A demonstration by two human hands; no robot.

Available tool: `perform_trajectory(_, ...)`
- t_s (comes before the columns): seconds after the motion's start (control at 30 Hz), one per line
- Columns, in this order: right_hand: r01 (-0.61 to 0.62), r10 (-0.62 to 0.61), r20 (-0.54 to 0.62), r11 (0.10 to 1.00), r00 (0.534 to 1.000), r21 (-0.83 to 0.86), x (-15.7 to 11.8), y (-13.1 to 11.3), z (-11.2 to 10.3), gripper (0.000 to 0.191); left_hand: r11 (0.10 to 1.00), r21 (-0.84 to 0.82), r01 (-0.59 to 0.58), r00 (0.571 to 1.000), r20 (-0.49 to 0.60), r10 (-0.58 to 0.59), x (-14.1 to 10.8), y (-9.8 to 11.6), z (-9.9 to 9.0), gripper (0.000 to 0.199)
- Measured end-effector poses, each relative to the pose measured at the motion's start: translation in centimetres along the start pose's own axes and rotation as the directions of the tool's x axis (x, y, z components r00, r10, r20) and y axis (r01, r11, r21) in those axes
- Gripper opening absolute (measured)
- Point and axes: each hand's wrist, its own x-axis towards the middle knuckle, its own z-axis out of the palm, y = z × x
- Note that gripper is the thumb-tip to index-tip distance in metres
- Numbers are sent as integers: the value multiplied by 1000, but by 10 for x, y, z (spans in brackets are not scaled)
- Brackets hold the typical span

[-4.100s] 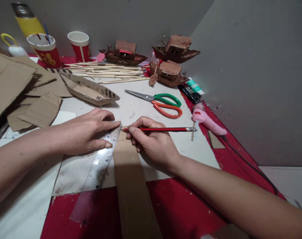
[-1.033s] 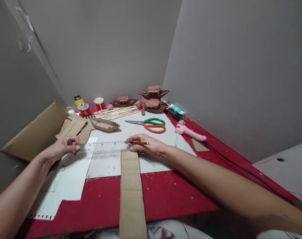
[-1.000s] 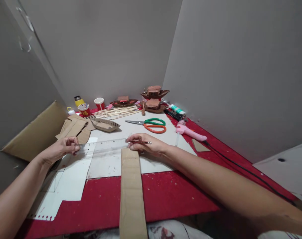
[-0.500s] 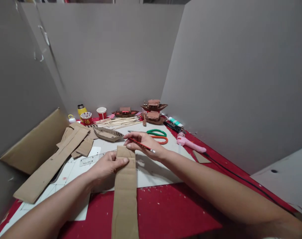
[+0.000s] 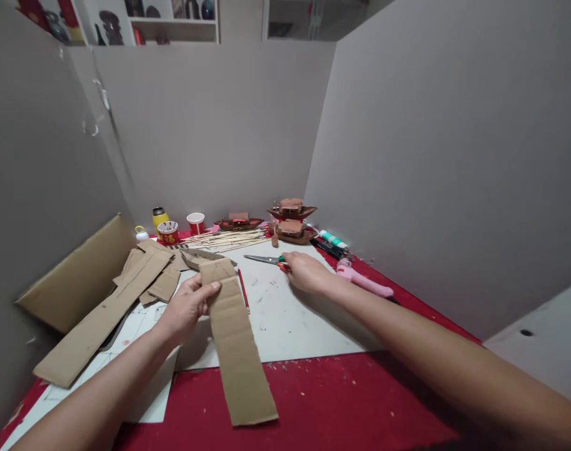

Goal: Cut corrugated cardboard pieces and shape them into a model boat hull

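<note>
My left hand (image 5: 188,307) grips the upper part of a long cardboard strip (image 5: 238,357), thumb on top. The strip slants down toward me over the white board (image 5: 313,326). My right hand (image 5: 306,272) is closed around the handles of the scissors (image 5: 264,259), which lie on the board with their blades pointing left; its fingers mostly hide the handles. A red pencil (image 5: 244,291) lies on the board just right of the strip. Behind the strip's top end sits a small boat-shaped cardboard hull (image 5: 205,255), partly hidden.
Cardboard pieces (image 5: 111,307) pile up at left beside a leaning cardboard sheet (image 5: 78,275). Thin wooden sticks (image 5: 229,240), model boats (image 5: 292,229) and paper cups (image 5: 195,222) stand at the back. A pink glue gun (image 5: 365,280) lies at right. Grey panels enclose the table.
My right hand has let go of the pencil, moved right and closed on the scissors. My left hand has shifted left, tilting the cardboard strip. The camera view has tipped upward.
</note>
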Motion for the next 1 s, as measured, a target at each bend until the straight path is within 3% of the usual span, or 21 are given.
perform_trajectory(0.2, -81, 113, 230, 986, 967, -144, 12, 21, -19, 26, 989, 78, -127, 974, 197, 110, -15, 16, 16, 28)
perform_trajectory(0.4, -103, 171, 322, 970, 931, -218, 23, 29, -20, 26, 986, 52, -160, 972, 180, 149, -18, 31, 27, 22)
perform_trajectory(0.6, -120, 212, 380, 960, 900, -251, 34, 35, -20, 29, 984, -39, -173, 966, 188, 177, -8, 47, 41, 31)
perform_trajectory(0.83, -153, 231, 290, 951, 929, -268, 30, 26, -20, 32, 962, -111, -251, 945, 186, 268, 2, 68, 59, 35)
perform_trajectory(1.0, -172, 193, 145, 974, 970, -150, 1, 32, -29, 27, 935, -124, -333, 926, 142, 349, 8, 77, 55, 32)
